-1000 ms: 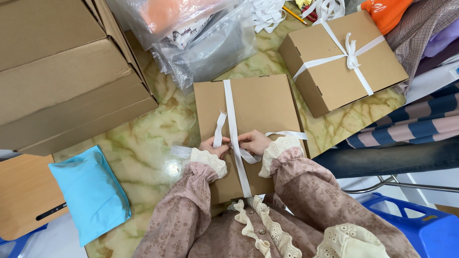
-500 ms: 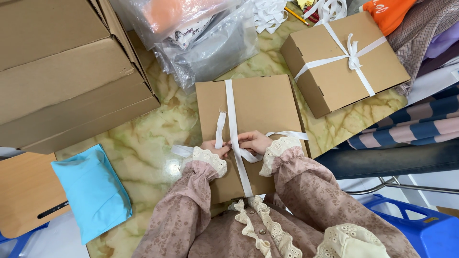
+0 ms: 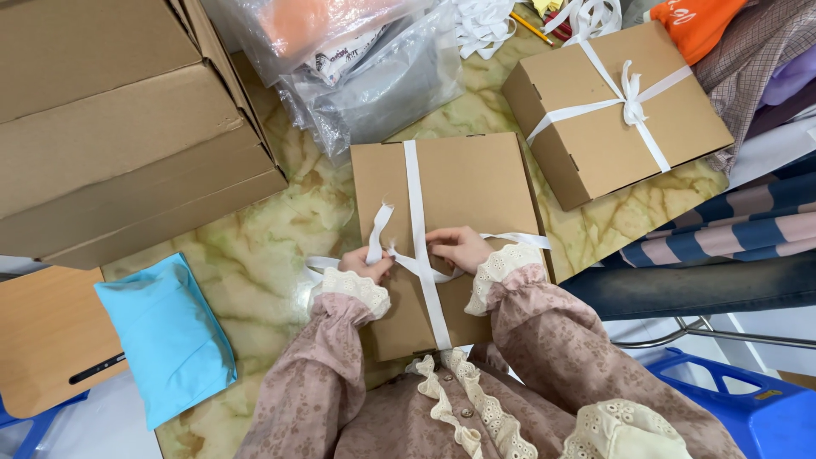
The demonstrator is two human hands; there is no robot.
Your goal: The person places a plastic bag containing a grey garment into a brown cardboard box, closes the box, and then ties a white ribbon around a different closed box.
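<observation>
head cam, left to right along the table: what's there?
Wooden board → blue pouch → left hand → white ribbon on the brown box → right hand → ribbon-tied box.

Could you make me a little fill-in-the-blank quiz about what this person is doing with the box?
1. Both hands, the left hand and the right hand, pinch a ribbon whose colour is ____.
2. The brown box being tied rests on a tabletop patterned like ____.
3. The second box, already tied, carries a ____ on top.

Missing words: white; marble; bow
</observation>
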